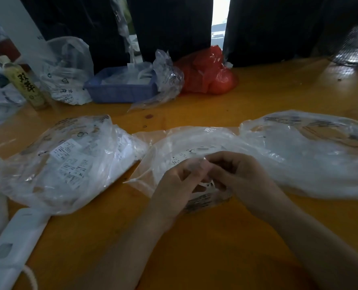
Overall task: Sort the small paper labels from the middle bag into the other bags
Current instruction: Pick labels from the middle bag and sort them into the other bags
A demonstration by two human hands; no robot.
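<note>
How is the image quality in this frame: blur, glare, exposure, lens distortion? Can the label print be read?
Head view: dim and soft overall, with both hands, the left hand and right hand, motion-smeared over the middle bag; the window gap is blown out; wide-angle bending at the edges; the glossy right bag shows glare. "XL" is readable in the left bag, and "M" on the held label.

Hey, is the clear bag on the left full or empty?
Partly filled. White paper labels, some printed XL, show through the left bag lying on the table. How many, cannot tell.
</note>
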